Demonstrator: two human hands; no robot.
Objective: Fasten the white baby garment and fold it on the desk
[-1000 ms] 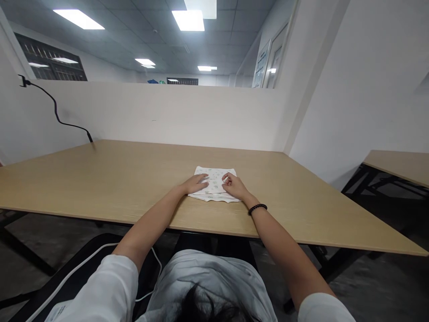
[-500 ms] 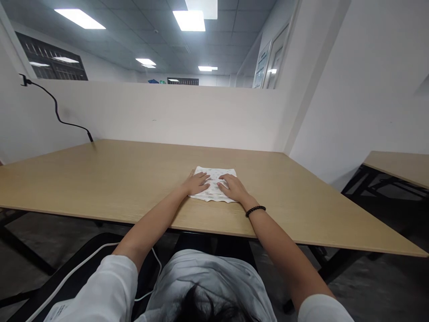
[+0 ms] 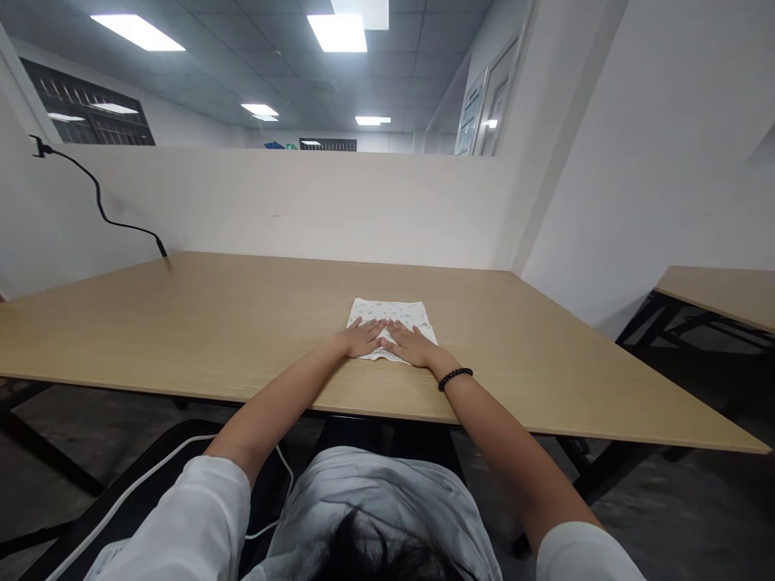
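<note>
A white cloth with a small printed pattern (image 3: 391, 311) lies folded into a flat, roughly square shape near the front of the table. My left hand (image 3: 363, 337) rests palm down on its near left part, fingers stretched out. On the near right part, my right hand (image 3: 412, 344) lies flat too, a dark beaded bracelet (image 3: 455, 378) on its wrist. The fingertips of both hands almost meet at the cloth's middle. My hands cover much of its near half.
The cloth lies on a wide wooden table (image 3: 254, 315) with a low white partition (image 3: 339, 210) behind it. A black gooseneck holder (image 3: 100, 198) rises at the back left. Another table (image 3: 720, 294) stands to the right. A white cable (image 3: 127, 488) runs beside my left arm.
Both hands have slid closer together and toward the near part of the cloth, fingers now flatter. The cloth's near fold looks smoother, and more of its far part shows.
</note>
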